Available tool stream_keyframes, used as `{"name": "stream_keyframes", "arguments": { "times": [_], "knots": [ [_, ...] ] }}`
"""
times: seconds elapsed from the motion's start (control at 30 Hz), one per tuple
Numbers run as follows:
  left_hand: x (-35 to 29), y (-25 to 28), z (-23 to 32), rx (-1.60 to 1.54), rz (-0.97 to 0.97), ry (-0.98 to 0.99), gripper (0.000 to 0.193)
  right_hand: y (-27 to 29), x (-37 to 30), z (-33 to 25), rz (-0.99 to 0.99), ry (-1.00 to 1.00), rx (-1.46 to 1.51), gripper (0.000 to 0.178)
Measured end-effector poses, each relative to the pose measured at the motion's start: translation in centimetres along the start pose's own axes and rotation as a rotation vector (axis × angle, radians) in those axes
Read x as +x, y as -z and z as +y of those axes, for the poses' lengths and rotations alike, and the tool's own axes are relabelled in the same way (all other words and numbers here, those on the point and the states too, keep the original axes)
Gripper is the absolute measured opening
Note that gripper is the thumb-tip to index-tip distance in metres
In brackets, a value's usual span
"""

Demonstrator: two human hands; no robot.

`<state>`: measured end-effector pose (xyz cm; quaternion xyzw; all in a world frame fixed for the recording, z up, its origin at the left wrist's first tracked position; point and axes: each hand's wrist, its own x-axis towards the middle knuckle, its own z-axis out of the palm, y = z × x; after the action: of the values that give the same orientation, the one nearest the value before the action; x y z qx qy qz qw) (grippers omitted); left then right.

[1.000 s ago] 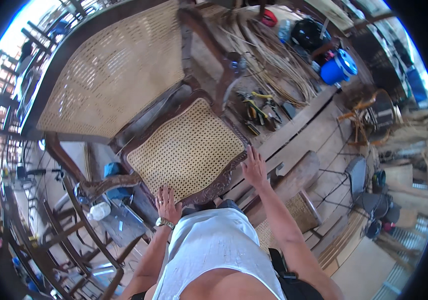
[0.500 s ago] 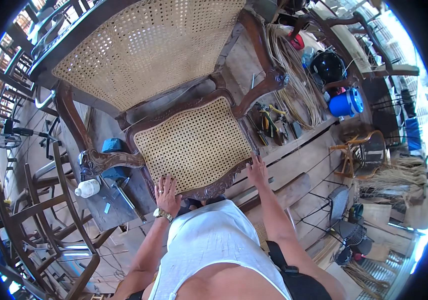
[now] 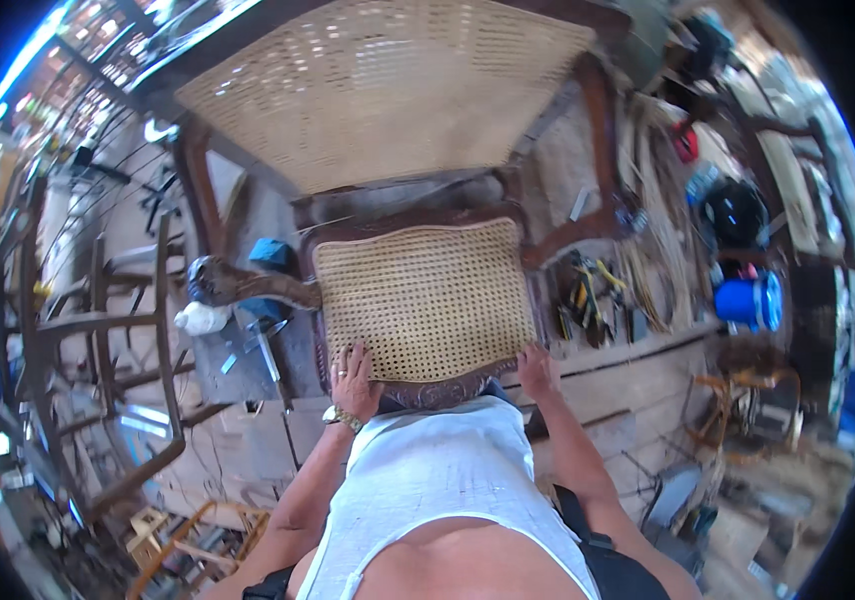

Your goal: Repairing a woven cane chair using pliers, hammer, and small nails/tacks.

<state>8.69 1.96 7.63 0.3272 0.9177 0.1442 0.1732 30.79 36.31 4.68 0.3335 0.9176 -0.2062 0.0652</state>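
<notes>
Your view's just swung approx. square to the cane seat (image 3: 426, 295) in front of you, so both front corners look reachable, w/ L hand (image 3: 355, 382) lying unclenched, R hand (image 3: 536, 371) touching its corner, can't tell if gripping.

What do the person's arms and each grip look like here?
Both forearms are bare, with no sleeves, coming from a white sleeveless top. The left grip is ungloved, with a ring on one finger and a metallic wristwatch at the wrist. The right grip is ungloved too, with no watch; blur hides finer details.
</notes>
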Motion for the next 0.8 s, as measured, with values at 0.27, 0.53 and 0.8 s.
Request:
{"name": "stream_keyframes", "arguments": {
  "times": [0.27, 0.53, 0.8],
  "knots": [
    [-2.6, -3.3, 4.5, -0.127, 0.253, 0.251, 0.08, 1.5, 0.5, 4.0, -0.116, 0.395, 0.136, 0.016],
    [-13.2, -5.9, 6.8, -0.196, 0.239, 0.705, 0.087, 4.4, -1.1, 11.1, -0.267, 0.342, 0.142, 0.011],
    [-21.3, -15.5, 4.2, -0.583, -0.471, 0.919, 0.071, 7.6, -3.1, 14.3, -0.664, 0.159, -0.218, 0.022]
  ]
}}
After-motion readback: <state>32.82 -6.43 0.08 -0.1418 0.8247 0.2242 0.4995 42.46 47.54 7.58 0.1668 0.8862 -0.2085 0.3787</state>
